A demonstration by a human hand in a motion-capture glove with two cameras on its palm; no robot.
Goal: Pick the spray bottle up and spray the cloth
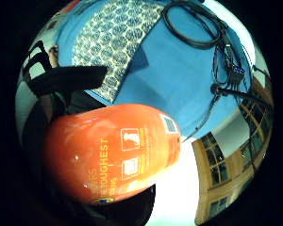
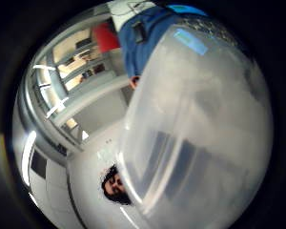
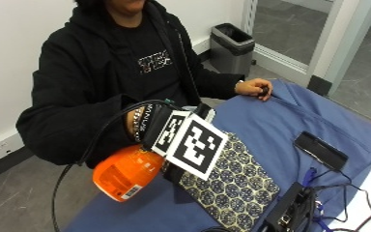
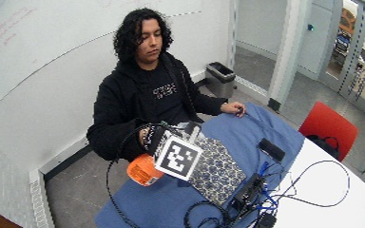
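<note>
An orange spray bottle (image 3: 124,174) hangs tilted in the air at the near corner of the blue-covered table (image 3: 282,121), its base pointing out past the table's edge. My gloved right hand (image 3: 148,123) holds it near the neck; the sprayer head is hidden in the outside view. The little finger side palm view shows the orange body (image 1: 113,155) close up, and the thumb side palm view is filled by the bottle's pale translucent top (image 2: 200,129). A patterned navy and cream cloth (image 3: 237,183) lies flat on the table right beside the hand, also seen as the patterned cloth (image 1: 115,42).
The bare left hand (image 3: 255,89) rests on the table's far edge. A black phone (image 3: 321,151) lies beyond the cloth. A black device with cables (image 3: 294,210) sits at the near right. A bin (image 3: 232,48) stands on the floor behind.
</note>
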